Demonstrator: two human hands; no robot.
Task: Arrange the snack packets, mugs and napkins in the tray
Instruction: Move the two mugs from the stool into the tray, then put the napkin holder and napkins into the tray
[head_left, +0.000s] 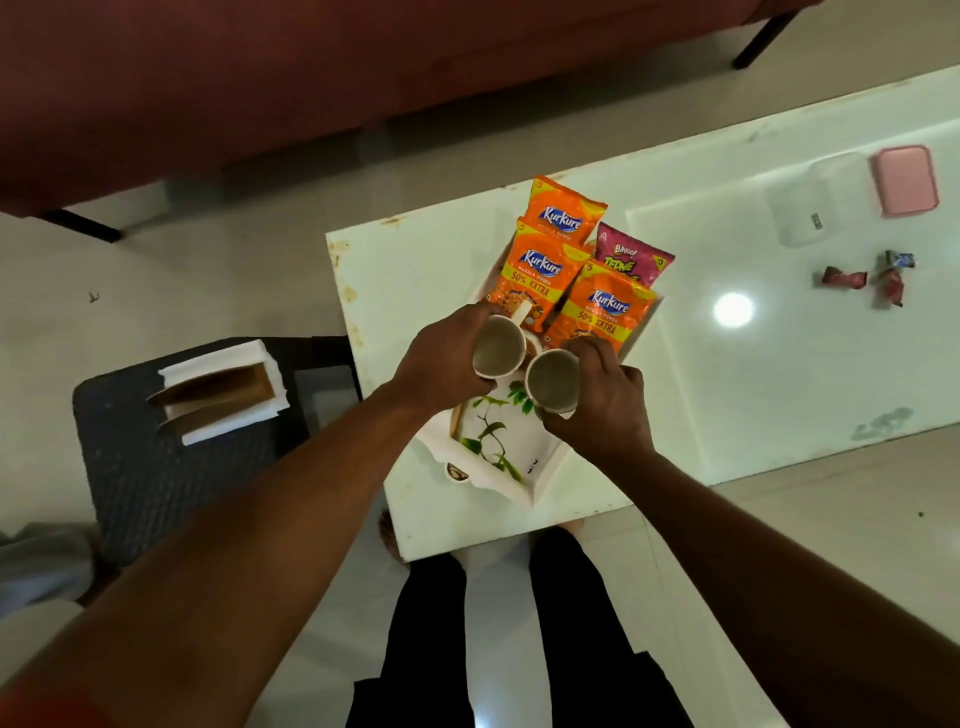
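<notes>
White left mug (497, 347) sits in the curled left hand (441, 364), and the right mug (553, 380) in the curled right hand (602, 402) (rims nearly touching). Both are held over the bare near half of the tray (545, 467); snack packets (540, 275) fill its far end.

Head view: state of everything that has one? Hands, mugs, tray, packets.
left hand, grips the left mug
right hand, grips the right mug
left mug, empty, mouth up, over the tray
right mug, empty, mouth up, over the tray
tray, near half bare
snack packets, four, look sealed, overlapping in the tray's far half
pink box, closed
foam packing, open, slots empty
</notes>
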